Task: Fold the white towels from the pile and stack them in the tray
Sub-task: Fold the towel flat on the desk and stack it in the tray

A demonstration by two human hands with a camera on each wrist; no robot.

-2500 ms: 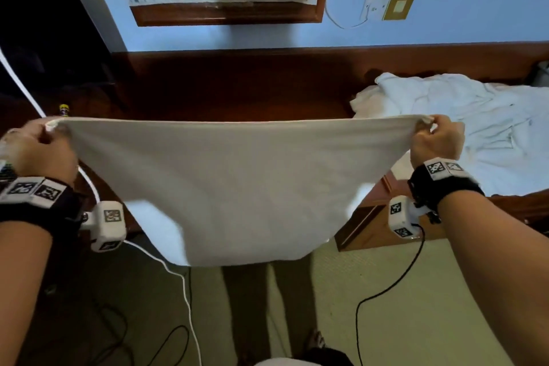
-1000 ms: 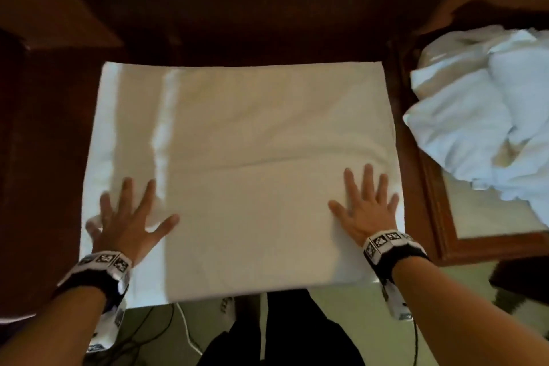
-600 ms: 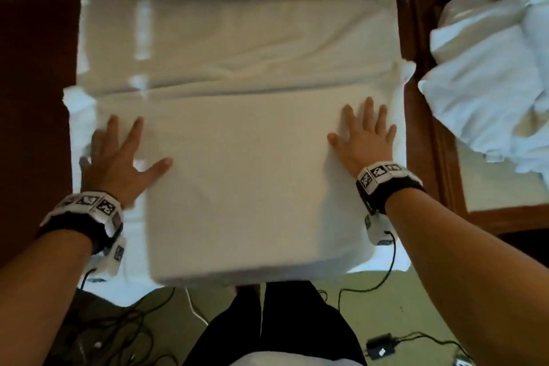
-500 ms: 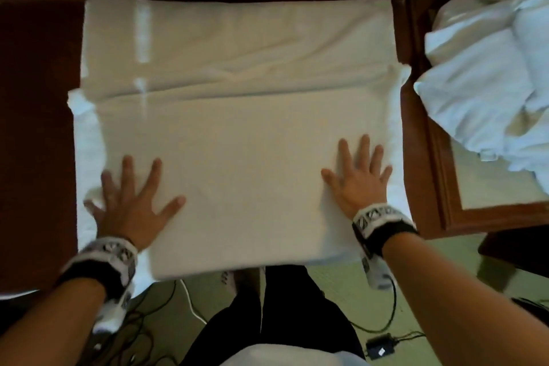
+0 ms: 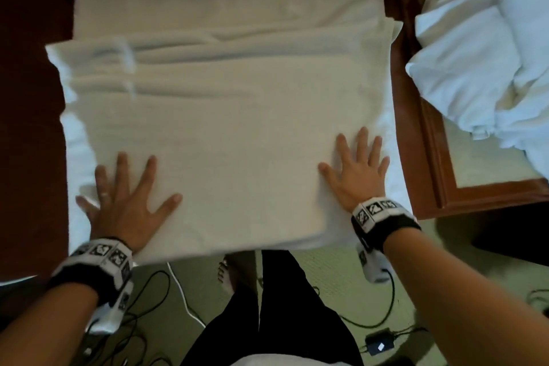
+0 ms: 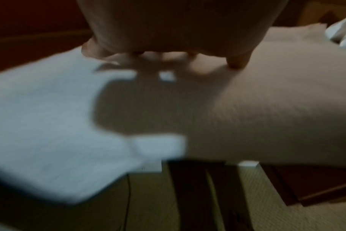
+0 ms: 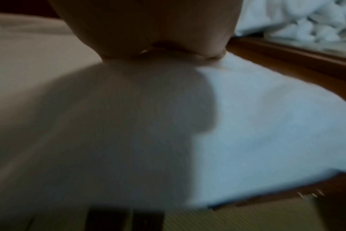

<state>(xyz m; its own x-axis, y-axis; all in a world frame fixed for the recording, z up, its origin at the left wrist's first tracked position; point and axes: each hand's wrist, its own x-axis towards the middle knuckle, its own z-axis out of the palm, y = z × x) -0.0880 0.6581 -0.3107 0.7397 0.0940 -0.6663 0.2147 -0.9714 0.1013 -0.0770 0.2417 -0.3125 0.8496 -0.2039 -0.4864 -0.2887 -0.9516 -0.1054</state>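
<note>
Two palms flat on white towel [image 5: 231, 134] spread over dark wooden surface [image 5: 26, 116], head view: left hand [image 5: 124, 202] and right hand [image 5: 356, 175] splayed, near front corners; rumpled pile [image 5: 481, 68] at right. Left wrist view: fingertips [image 6: 235, 62] pressing cloth. Right wrist view: blurred, hand [image 7: 148, 28] resting on towel.
</note>
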